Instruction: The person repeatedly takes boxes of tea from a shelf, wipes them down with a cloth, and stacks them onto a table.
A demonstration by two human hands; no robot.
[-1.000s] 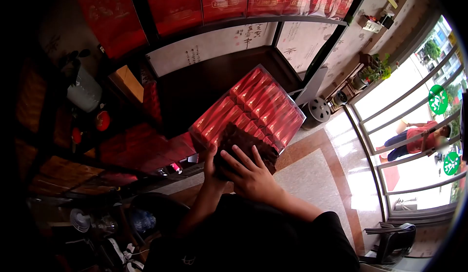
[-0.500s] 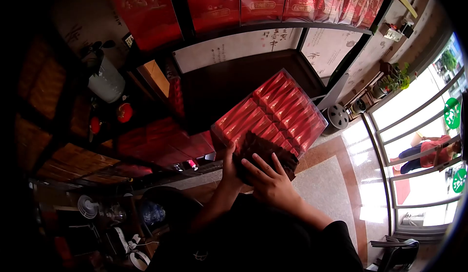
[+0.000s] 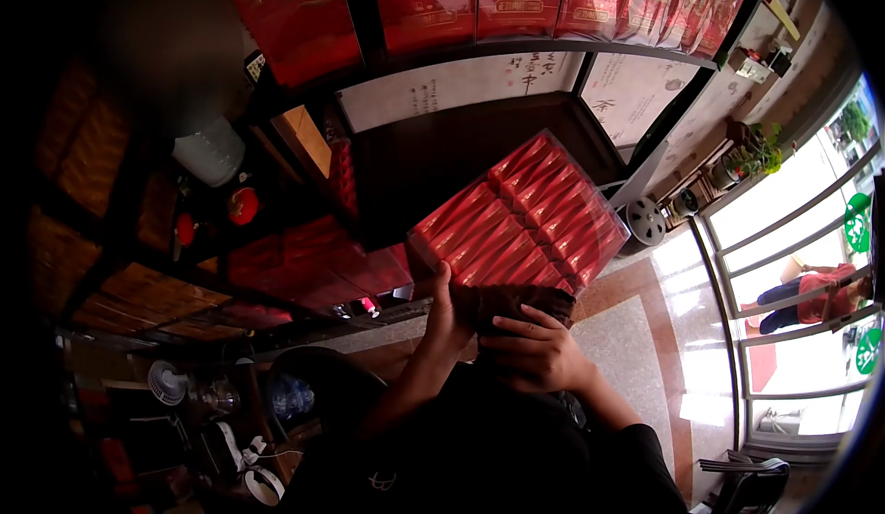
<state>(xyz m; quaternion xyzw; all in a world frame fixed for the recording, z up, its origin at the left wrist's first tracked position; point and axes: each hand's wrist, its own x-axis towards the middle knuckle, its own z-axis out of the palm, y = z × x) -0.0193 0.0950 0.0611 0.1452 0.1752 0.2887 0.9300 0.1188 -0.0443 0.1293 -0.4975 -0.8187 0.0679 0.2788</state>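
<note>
- with the left hand [image 3: 446,319] and the right hand [image 3: 536,353], working at the near edge of a clear box of red packets [image 3: 535,210], about a dark brown cloth [image 3: 516,304].
- with the left, standing the thumb up beside the box's near left edge, seemingly touching, and hiding the other fingers; cannot tell how far closing or how much weight bearing.
- with the right, bending the fingers partway over the bunched cloth and taking hold of it, turning the back of the hand up to view.
- having the box just beyond both hands, in front of a dark shelf [image 3: 396,159] in view; cannot tell whether touching or resting on it.
- slanting the box's long axis, as far as showing past the cloth, from lower left to upper right, so pointing away from the left hand.
- coming nearer to the box's exposed side with the left; with the right, lying lower and farther right, having the cloth between palm and packets.
- above the shelf, showing red bags [image 3: 521,2] in a row.
</note>
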